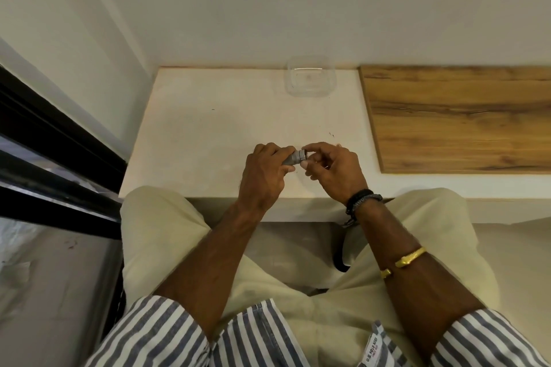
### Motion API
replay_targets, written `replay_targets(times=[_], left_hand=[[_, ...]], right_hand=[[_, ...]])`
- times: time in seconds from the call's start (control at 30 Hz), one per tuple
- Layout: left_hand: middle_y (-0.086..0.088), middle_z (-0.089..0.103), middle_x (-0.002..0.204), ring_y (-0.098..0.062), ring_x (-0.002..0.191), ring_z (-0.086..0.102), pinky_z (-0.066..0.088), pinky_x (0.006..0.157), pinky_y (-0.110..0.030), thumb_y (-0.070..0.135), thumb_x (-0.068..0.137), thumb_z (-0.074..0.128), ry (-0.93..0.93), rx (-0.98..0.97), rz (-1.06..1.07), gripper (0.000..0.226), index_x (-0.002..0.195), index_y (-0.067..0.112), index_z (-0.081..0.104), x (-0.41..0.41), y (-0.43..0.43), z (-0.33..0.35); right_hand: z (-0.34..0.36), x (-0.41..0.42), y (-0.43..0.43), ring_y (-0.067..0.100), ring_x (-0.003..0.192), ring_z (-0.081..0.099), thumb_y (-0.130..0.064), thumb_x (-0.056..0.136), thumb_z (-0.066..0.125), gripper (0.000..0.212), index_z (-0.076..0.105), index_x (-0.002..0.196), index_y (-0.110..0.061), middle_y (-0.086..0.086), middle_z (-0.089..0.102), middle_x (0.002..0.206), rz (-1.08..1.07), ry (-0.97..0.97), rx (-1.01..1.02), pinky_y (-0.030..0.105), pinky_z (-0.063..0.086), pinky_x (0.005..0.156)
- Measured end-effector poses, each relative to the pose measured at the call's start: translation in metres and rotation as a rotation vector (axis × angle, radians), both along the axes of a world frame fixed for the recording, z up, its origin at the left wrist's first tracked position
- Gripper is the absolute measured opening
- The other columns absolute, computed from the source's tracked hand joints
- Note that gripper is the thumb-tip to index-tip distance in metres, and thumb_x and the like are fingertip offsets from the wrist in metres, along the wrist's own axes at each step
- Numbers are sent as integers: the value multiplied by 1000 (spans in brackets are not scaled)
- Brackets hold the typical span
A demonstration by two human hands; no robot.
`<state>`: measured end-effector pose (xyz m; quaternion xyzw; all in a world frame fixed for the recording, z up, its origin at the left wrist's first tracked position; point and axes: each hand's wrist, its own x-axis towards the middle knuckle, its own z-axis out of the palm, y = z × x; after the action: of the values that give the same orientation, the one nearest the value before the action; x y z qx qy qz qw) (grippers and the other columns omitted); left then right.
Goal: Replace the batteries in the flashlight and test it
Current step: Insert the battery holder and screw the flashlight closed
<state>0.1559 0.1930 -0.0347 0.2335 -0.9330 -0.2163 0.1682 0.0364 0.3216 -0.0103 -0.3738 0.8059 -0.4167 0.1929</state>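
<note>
Head view: I saw left hand (262, 171) wrapped round torch (293, 157), steadying barrel above table (208, 128) edge; right hand (331, 168) pinched end cap between fingertips (304, 163), I judged for twisting; tub (311, 77) stood well apart, likely for batteries; none visible.

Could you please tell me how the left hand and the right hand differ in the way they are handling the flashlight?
The left hand wraps its whole fist around the flashlight body, hiding most of it; the right hand only pinches the exposed end with thumb and fingertips, its other fingers loosely curled. The right wrist carries dark bracelets, while the left wrist is bare. Both hands hold the flashlight just above the white table.
</note>
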Motion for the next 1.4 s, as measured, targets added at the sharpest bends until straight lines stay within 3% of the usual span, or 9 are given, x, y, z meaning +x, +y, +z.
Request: replay_targets(times=[0.23, 0.33, 0.43, 0.53, 0.63, 0.8, 0.97, 1.13, 1.4], left_hand=[[-9, 69, 104, -29, 94, 58, 49, 77, -41, 13, 85, 74, 45, -40, -72, 36, 119, 11, 66, -1, 5, 1], [-9, 68, 104, -29, 93, 58, 48, 77, -40, 14, 86, 73, 51, -50, -85, 34, 119, 12, 66, -2, 4, 1], [-9, 68, 104, -28, 95, 57, 48, 77, -39, 15, 88, 71, 50, -1, -44, 33, 121, 12, 65, -1, 2, 0], [-11, 67, 108, -27, 98, 55, 46, 79, -36, 15, 90, 69, 22, 38, -8, 34, 124, 12, 64, 0, -1, -1], [-12, 67, 109, -28, 99, 54, 45, 80, -37, 17, 91, 68, 4, 46, -1, 36, 126, 12, 63, 0, -1, -1], [-8, 66, 103, -25, 94, 52, 43, 76, -35, 19, 91, 66, 19, 22, -27, 32, 123, 15, 64, 0, 0, 0], [-9, 68, 104, -28, 94, 56, 47, 76, -40, 16, 88, 70, 31, -17, -70, 34, 122, 13, 65, 0, 5, 0], [-12, 69, 105, -26, 93, 55, 49, 80, -41, 14, 92, 64, 35, 139, -134, 34, 126, 8, 63, -2, 1, -4], [-7, 68, 98, -15, 84, 51, 46, 75, -31, 11, 94, 60, 41, 263, -224, 22, 115, 9, 65, -2, 4, -2]], right_hand=[[-4, 2, -4, 19, 65, 56, -47, 103, 49, 53, 58, 64, -14, 3, 59, 59, -108, 83, 126, 40, 48, 87], [-3, 5, -6, 20, 68, 63, -52, 104, 41, 62, 58, 56, -18, 3, 61, 55, -167, 54, 131, 38, 38, 115], [1, 5, -3, 13, 63, 70, -57, 99, 52, 40, 66, 89, -20, -6, 68, 72, -123, -60, 57, 47, 57, 96], [-1, 0, -1, 2, 75, 72, -56, 86, 69, 34, 55, 116, -49, -25, 66, 97, 2, -40, 28, 53, 59, 90], [-8, -5, 0, -2, 79, 71, -48, 83, 69, 27, 57, 105, -60, -33, 64, 91, 32, 19, 14, 64, 50, 98], [-12, -6, -1, 8, 71, 70, -42, 94, 65, 13, 65, 103, -33, -18, 68, 75, 14, 43, 13, 62, 50, 98], [-11, -3, -4, 22, 74, 67, -44, 100, 55, 28, 64, 94, -19, -8, 63, 73, -44, 75, 57, 61, 51, 96], [-13, -2, -4, 9, 66, 59, -56, 97, 47, 39, 61, 94, -20, -8, 63, 66, -62, 146, 8, 55, 52, 95], [-14, 4, -12, 8, 50, 47, -45, 92, 37, 34, 51, 108, -19, -8, 51, 55, -131, 260, -6, 30, 39, 62]])
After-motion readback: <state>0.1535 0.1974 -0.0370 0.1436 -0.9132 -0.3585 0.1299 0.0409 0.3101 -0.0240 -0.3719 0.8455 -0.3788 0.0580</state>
